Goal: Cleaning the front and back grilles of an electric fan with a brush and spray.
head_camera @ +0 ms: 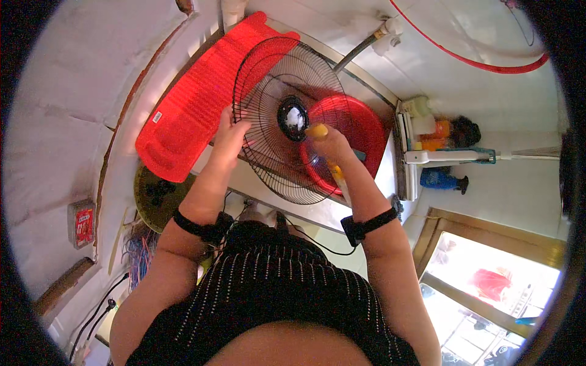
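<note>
A round black wire fan grille (263, 98) stands tilted before me, over the sink area. At its left rim my left hand (231, 137) grips the wires, the thumb on the near face. White glare or foam covers part of its dark centre disc (293, 116). My right hand (332, 144) is closed around a spray bottle with a yellow head (317, 131), held close to that disc. The bottle's lower part is partly hidden by my wrist and forearm. Behind the grille lies a red plastic basin (373, 132), seen partly through the wires.
A red plastic washboard (192, 100) leans at the left. A tap pipe (357, 52) comes from the wall. On the right stand a blue bottle (437, 179) and a white-handled brush (439, 157). A dark round tub (158, 196) sits lower left; a red hose (476, 64) hangs upper right.
</note>
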A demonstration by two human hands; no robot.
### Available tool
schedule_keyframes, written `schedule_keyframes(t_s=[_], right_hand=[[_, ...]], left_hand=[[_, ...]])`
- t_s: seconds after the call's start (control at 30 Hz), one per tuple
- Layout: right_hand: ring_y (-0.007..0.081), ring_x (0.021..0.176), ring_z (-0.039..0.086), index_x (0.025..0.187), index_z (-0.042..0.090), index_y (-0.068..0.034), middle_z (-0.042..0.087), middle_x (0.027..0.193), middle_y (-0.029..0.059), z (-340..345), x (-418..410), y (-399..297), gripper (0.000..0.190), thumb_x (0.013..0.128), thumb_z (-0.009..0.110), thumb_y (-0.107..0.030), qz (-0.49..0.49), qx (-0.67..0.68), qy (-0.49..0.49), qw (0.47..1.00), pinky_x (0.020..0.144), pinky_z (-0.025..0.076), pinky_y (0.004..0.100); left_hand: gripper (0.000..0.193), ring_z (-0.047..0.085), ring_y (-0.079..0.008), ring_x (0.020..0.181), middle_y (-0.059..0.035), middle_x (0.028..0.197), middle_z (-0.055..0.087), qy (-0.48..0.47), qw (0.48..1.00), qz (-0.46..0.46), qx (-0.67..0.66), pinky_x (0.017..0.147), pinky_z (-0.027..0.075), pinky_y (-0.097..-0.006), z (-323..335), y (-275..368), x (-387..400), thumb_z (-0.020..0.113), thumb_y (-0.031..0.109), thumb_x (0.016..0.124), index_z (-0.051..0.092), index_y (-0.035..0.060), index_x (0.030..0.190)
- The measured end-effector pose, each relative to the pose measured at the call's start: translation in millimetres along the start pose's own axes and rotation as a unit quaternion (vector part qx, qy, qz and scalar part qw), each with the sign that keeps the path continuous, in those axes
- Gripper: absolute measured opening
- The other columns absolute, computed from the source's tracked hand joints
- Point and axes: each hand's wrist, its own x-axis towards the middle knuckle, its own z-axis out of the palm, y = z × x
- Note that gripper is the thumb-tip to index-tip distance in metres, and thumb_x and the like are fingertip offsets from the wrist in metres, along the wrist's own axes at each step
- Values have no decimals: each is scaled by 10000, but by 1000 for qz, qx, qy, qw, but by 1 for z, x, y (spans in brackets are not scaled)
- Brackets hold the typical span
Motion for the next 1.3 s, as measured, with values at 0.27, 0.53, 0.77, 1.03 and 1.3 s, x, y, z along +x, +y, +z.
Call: schedule_keyframes(t_s=[0.27, 0.53, 0.77, 1.03, 1.3], right_hand=[[330, 923, 602, 1072, 565, -101, 629, 951, 168, -4, 9, -62, 360, 728, 603, -199, -54, 58, 16, 997, 803, 471, 393], [376, 944, 591, 1065, 529, -25, 609, 988, 244, -18, 103, -39, 451, 771, 574, -363, -20, 20, 145, 989, 808, 470, 449], [370, 948, 591, 1052, 541, -48, 608, 1020, 214, -56, 67, 21, 410, 796, 536, -368, 62, -153, 127, 978, 827, 469, 447], [349, 891, 607, 1053, 557, -114, 624, 972, 164, -44, -55, 58, 358, 755, 624, -301, 14, -82, -84, 993, 775, 487, 416], [366, 832, 609, 1091, 535, -134, 630, 866, 176, -20, -68, -68, 403, 729, 656, -262, -179, 98, -66, 977, 724, 491, 422]], left_hand=[[449, 498, -148, 915, -42, 1024, 508, 0, 999, 37, 24, 771, 443, -308, -8, -3, 6, 518, 26, 756, 415, 61, 1191], [450, 501, -160, 939, -58, 1013, 524, -24, 993, 114, 37, 835, 406, -292, -13, -20, 15, 532, 23, 742, 431, 14, 1181], [502, 497, -166, 962, -60, 1057, 522, -3, 998, 64, -9, 855, 397, -300, -24, -20, 9, 533, 50, 753, 404, 19, 1237], [502, 518, -203, 1005, -52, 1127, 504, -44, 994, 76, -59, 832, 433, -365, -7, -15, 8, 525, 88, 762, 391, 115, 1244], [559, 537, -192, 983, -52, 1136, 505, -17, 997, 8, -74, 718, 486, -382, 23, 6, -15, 546, 75, 755, 365, 142, 1280]])
